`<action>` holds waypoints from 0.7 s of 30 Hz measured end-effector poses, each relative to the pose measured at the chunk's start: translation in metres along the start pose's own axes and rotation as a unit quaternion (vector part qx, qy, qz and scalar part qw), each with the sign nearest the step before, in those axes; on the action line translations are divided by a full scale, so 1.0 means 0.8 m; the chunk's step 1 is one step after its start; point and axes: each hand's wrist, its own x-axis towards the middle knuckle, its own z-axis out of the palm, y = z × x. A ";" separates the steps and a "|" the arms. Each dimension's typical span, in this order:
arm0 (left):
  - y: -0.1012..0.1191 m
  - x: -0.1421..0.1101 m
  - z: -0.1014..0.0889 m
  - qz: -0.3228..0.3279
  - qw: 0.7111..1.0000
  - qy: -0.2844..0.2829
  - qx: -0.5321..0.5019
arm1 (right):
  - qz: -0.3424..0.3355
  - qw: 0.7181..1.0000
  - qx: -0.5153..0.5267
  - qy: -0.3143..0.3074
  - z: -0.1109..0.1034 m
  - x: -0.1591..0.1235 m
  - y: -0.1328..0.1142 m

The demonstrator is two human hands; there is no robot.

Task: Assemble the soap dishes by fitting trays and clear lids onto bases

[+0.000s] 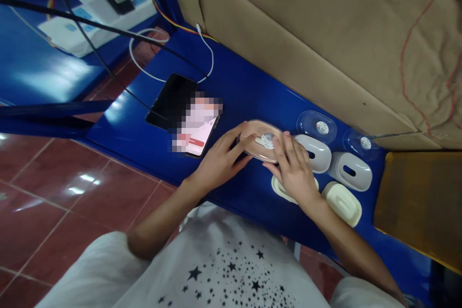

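A pink oval soap box [262, 127] with a clear lid and a round white sticker is between my two hands, low over the blue table. My left hand [224, 158] grips its left end, with the fingers over the lid and the thumb at the near side. Over the right end curl the fingers of my right hand [296, 168], close to the sticker. Partly under my right hand lies a cream oval tray [279, 188]. Just beyond that hand is a white oval dish [321, 151] with a dark slot.
A second slotted dish [355, 171], another cream tray [341, 202] and two clear lids [311, 124] with stickers lie at the right. Two phones, one lit [202, 127], one dark [171, 101], are left. Cardboard [274, 57] stands behind; a brown box [415, 197] sits right.
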 end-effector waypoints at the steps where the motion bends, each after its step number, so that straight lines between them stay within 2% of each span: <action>1: 0.000 0.000 0.000 0.000 1.000 0.002 -0.001 | -0.003 1.000 0.001 -0.004 -0.001 0.001 0.001; 6: 0.001 0.002 0.000 -0.004 0.999 0.032 0.015 | 0.002 1.000 0.010 -0.006 0.006 0.019 0.003; 9: 0.007 0.002 -0.002 0.016 0.997 0.061 0.034 | 0.016 0.999 0.030 -0.011 0.010 0.049 0.007; 11: 0.014 0.002 -0.004 0.046 0.997 0.056 0.032 | 0.010 0.998 0.050 -0.028 0.005 0.070 0.014; 13: 0.022 0.002 -0.007 0.081 0.996 0.018 0.022 | -0.015 0.996 0.077 -0.046 -0.008 0.080 0.028; 15: 0.034 0.004 -0.009 0.118 0.992 -0.045 0.016 | -0.014 0.993 0.105 -0.048 -0.026 0.071 0.049; 18: 0.053 0.016 -0.007 0.172 0.974 -0.146 0.022 | 0.038 0.991 0.120 -0.041 -0.050 0.025 0.085; 21: 0.070 0.034 0.007 0.225 0.948 -0.221 0.037 | 0.086 0.986 0.129 -0.066 -0.058 -0.035 0.111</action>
